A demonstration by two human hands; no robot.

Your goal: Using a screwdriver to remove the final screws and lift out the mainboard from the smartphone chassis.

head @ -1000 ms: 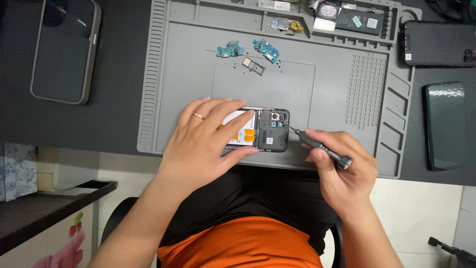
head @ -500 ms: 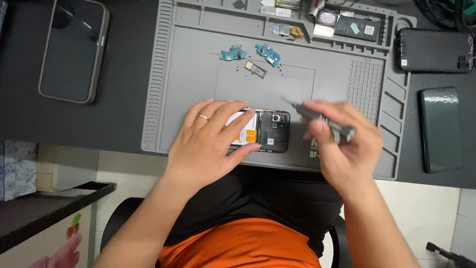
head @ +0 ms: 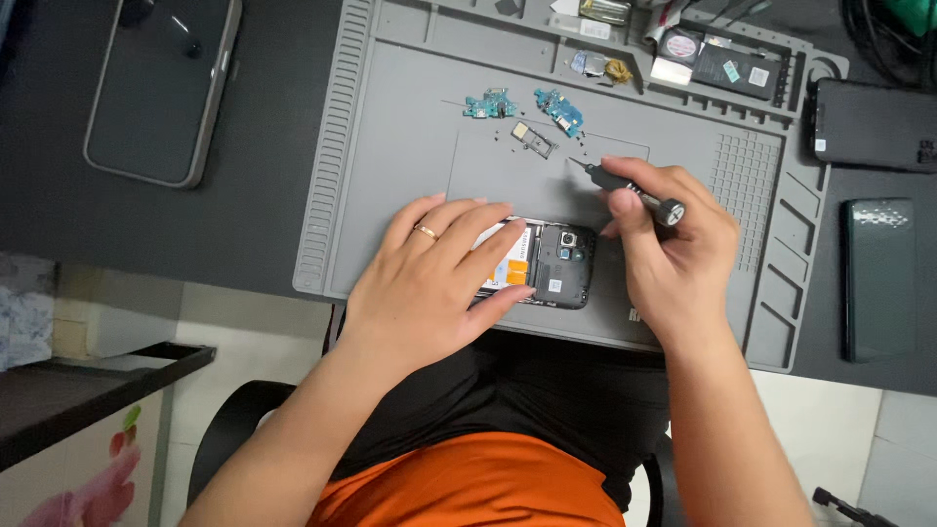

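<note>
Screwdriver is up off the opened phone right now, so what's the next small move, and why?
Probably carry the screwdriver tip on toward the small loose screws beside the blue circuit boards. The right hand holds it lifted, pointing up the grey mat, while the left hand pins the opened phone flat.

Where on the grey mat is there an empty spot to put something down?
The grey mat is bare on its left side, between the ribbed left edge and the left hand. It is crowded near the top, around the small blue circuit boards and the opened phone, where the right hand holds a screwdriver.
</note>
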